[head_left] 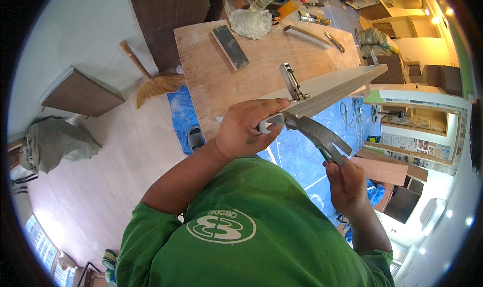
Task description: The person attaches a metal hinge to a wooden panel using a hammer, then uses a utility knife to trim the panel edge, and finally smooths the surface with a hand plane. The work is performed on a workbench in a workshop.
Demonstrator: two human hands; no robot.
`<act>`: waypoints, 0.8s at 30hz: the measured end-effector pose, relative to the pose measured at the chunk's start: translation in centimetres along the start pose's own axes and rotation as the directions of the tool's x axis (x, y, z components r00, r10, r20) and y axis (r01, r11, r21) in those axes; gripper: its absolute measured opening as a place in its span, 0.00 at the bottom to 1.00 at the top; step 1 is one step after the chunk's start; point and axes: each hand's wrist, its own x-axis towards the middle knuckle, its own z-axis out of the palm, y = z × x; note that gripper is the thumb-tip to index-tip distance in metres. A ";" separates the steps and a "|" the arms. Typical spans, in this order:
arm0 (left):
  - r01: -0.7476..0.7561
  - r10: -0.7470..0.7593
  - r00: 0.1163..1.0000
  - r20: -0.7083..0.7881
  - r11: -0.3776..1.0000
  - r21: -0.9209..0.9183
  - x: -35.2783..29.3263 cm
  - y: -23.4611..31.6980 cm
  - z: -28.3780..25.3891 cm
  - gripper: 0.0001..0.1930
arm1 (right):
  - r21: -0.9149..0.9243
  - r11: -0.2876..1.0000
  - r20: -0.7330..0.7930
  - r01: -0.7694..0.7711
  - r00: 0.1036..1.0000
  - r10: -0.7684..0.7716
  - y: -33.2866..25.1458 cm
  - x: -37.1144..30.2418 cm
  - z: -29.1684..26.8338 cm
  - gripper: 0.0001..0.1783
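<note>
My right hand (347, 184) is closed round the handle of a claw hammer (324, 138). The hammer's striking face is close beside the near end of a cabinet panel (337, 92) with a wood-grain edge and a pale face; I cannot tell whether they touch. At that end my left hand (249, 126) is closed round a pale grey angled strip (272, 121), its fingers over the panel's end. Most of the strip is hidden under the hand. A metal cabinet hinge (292, 81) stands up from the panel just past my left fingers.
The plywood worktop (201, 76) carries a dark sanding block (230, 47), a white rag (250, 23), bottles (290, 8), a pale strip (308, 37) and a cutter-like tool (334, 42). A broom (156, 83) lies left of it. Blue sheeting (302, 151) covers floor.
</note>
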 end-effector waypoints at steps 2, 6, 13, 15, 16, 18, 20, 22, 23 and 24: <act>-0.010 0.010 1.000 -0.020 1.000 0.023 -0.1 -0.3 0.0 0.25 | 0.037 0.999 -0.018 0.019 1.000 -0.018 0.3 0.2 0.0 0.05; -0.014 0.014 0.998 -0.056 1.000 -0.001 0.0 -0.5 0.2 0.25 | 0.081 0.991 -0.162 0.103 0.983 -0.089 -0.4 -0.1 0.4 0.04; 0.024 -0.024 1.000 0.001 0.999 0.022 0.1 -0.1 -0.2 0.25 | 0.113 0.993 0.019 -0.029 0.999 0.027 0.1 0.1 0.6 0.07; 0.040 -0.040 0.999 0.001 0.999 0.018 0.1 -0.1 -0.3 0.25 | 0.169 0.985 -0.002 -0.039 0.999 0.040 -0.2 0.0 0.3 0.08; 0.045 -0.045 0.999 0.004 0.999 0.020 0.1 -0.1 -0.3 0.24 | 0.204 0.978 -0.025 -0.035 0.999 0.041 -0.2 -0.3 0.2 0.09; 0.055 -0.055 0.998 0.012 0.998 0.021 0.1 -0.1 -0.2 0.24 | 0.214 0.976 -0.047 -0.028 0.998 0.039 0.1 -0.7 0.3 0.09; -0.001 0.003 0.999 -0.032 0.999 0.032 -0.1 -0.4 0.1 0.25 | 0.122 0.992 -0.006 -0.038 0.999 0.040 0.2 -0.3 0.5 0.08; -0.029 0.031 0.998 -0.055 0.999 0.045 0.0 -0.4 0.3 0.25 | 0.069 0.997 0.007 -0.024 1.000 0.024 0.1 0.2 0.6 0.08; -0.029 0.032 0.998 -0.056 0.998 0.049 0.0 -0.3 0.3 0.25 | 0.096 0.995 -0.014 -0.024 1.000 0.025 -0.1 0.2 0.4 0.08; -0.030 0.033 0.998 -0.056 0.998 0.054 0.1 -0.2 0.2 0.25 | 0.124 0.992 -0.034 -0.021 0.999 0.026 -0.2 0.2 0.3 0.08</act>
